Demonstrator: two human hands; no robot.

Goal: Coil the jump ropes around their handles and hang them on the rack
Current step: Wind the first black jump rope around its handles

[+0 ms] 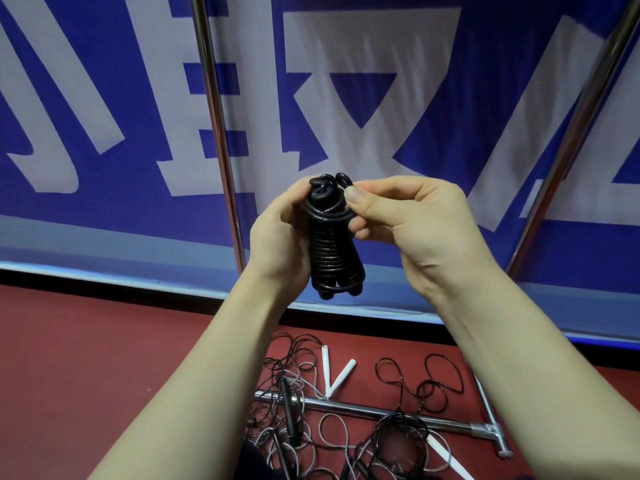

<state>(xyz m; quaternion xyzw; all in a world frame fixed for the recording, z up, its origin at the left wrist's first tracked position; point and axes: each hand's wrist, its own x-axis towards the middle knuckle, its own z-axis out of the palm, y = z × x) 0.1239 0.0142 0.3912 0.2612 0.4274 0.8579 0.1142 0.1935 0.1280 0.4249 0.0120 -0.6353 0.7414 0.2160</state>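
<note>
While my left hand (280,237) curls its fingers round the black jump rope (332,251), held upright before the far blue banner (450,81), my right hand (408,220) pinches the last loop (343,179) at the bundle's top between thumb and forefinger. Coiling of this rope looks nearly complete: tight turns cover the handles, and only the end needs tucking. Hanging is not yet done; the rack's uprights (214,116) stand behind, bare where visible. Loose ropes (301,393), some with white handles (341,375), lie tangled on the near red floor (104,341) across the rack's base bar (363,412), so I judge that most of the task remains.
</note>
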